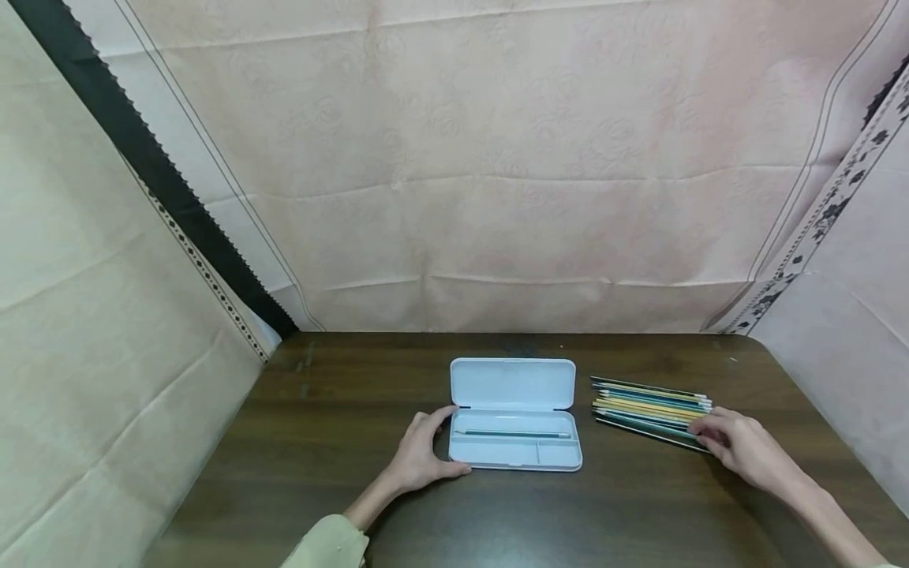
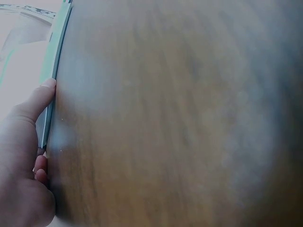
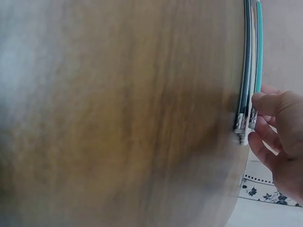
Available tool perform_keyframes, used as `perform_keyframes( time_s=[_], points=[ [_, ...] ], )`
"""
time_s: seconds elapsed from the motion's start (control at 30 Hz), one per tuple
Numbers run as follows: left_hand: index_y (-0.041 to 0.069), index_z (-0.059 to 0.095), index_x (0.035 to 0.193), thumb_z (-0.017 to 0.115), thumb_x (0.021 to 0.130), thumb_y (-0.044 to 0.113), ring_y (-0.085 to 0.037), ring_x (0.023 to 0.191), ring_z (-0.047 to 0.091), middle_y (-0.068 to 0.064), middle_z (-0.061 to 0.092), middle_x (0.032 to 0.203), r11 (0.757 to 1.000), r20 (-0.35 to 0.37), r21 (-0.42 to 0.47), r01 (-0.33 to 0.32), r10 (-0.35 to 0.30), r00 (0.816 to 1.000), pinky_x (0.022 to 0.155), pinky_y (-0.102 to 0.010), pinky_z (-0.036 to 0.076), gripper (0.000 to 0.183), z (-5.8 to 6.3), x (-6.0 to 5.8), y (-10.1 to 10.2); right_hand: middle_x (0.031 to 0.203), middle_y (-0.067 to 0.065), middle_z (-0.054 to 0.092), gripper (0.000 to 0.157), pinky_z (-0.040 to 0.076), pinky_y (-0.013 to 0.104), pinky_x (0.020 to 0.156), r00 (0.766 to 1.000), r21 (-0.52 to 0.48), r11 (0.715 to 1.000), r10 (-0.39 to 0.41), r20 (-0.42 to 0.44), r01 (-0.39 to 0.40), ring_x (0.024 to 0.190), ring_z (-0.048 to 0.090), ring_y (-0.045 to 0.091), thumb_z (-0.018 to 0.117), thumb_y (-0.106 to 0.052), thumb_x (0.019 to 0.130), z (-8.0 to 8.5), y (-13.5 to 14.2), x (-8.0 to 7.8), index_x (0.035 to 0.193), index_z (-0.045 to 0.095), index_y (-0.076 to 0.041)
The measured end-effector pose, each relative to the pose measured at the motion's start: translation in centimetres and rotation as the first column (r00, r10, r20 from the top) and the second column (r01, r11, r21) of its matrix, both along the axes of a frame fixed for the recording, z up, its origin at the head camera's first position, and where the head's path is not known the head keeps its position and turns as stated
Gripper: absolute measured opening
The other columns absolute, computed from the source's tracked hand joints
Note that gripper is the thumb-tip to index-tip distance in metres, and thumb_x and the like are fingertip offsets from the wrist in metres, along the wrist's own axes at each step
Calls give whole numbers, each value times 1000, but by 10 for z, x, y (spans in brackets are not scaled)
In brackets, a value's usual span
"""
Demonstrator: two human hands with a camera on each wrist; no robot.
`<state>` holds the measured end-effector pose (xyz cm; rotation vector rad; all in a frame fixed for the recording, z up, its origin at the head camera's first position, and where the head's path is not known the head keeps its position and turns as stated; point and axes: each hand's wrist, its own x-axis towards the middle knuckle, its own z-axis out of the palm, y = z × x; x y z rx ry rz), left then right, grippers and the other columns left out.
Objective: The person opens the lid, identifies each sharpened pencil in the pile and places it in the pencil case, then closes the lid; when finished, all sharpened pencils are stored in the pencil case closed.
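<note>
A light blue pencil case (image 1: pixel 497 454) lies with its lid (image 1: pixel 513 382) folded back on the table. One green pencil (image 1: pixel 513 433) rests lengthwise inside its long compartment. My left hand (image 1: pixel 426 451) grips the case's left end, thumb along the front edge and fingers at the far corner. To the right, a bundle of pencils (image 1: pixel 642 403), yellow, green and dark, lies side by side. At their near right end my right hand (image 1: pixel 742 446) pinches a green pencil (image 3: pixel 258 52) close to its metal ferrule, thumb against fingers, as the right wrist view shows.
The dark brown wooden table (image 1: pixel 525 521) carries the case and the bundle. Pale patterned cloth (image 1: pixel 497 173) hangs behind the table and on both sides, meeting its far edge.
</note>
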<state>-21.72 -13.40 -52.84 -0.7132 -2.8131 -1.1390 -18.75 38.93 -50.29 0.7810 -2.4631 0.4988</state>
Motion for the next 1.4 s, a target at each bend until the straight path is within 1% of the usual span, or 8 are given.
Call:
perform_keyframes(
  time_s=[0.27,0.43,0.63,0.8,0.93,1.0,1.2,1.4],
  points=[
    [13,48,146,89,71,46,-19,101,45,-5,53,118,1000,8,-4,-2,2,1000,80,-38,42,92,1,-1,1,81,-8,59,40,40,16,59,1000,-12,1000,9,21,-9,69,51,-2,85,14,60,9,-15,0,87,73,-13],
    [13,48,147,89,71,47,-19,101,45,-5,52,117,1000,18,-6,-5,6,1000,80,-38,42,92,2,-2,2,83,-7,60,41,39,14,59,999,-30,999,38,10,-38,70,52,0,85,14,60,15,-27,2,87,73,-13],
    [14,48,147,89,71,47,-20,102,46,-5,53,118,1000,26,-7,-7,7,1000,81,-39,42,92,3,-3,2,85,-5,62,41,40,15,60,997,-43,996,81,-3,-81,70,54,1,84,15,60,17,-41,1,88,73,-12],
    [14,48,147,89,72,47,-20,103,46,-6,53,119,1000,32,-5,-7,8,999,82,-40,42,92,4,-3,1,87,-6,62,39,41,15,60,994,-48,993,106,18,-105,72,53,1,84,14,63,17,-53,0,88,73,-14],
    [14,48,147,89,72,47,-20,102,45,-5,53,119,1000,40,-5,-5,5,999,82,-40,41,92,4,-2,1,87,-5,63,39,42,15,61,991,-51,990,131,31,-129,72,54,1,82,15,64,17,-64,-2,89,73,-14],
    [14,48,147,89,72,48,-20,102,45,-5,53,119,1000,39,-3,-2,2,999,81,-40,41,92,3,-2,1,86,-7,63,38,44,17,60,991,-48,991,126,49,-124,71,54,0,82,14,65,17,-71,-3,89,73,-14],
    [12,49,146,90,71,45,-20,101,47,-6,54,121,1000,6,11,5,-5,1000,81,-40,42,91,2,-1,1,88,-10,61,31,50,25,59,984,-48,995,97,149,-91,74,54,-1,80,9,74,20,-90,-4,92,74,-15],
    [13,49,146,90,71,44,-20,101,46,-6,53,117,1000,11,19,-3,3,1000,81,-40,42,91,2,0,0,90,-9,61,28,50,25,60,968,-59,991,129,216,-119,74,53,0,78,8,78,21,-108,-9,94,74,-14]
  ],
)
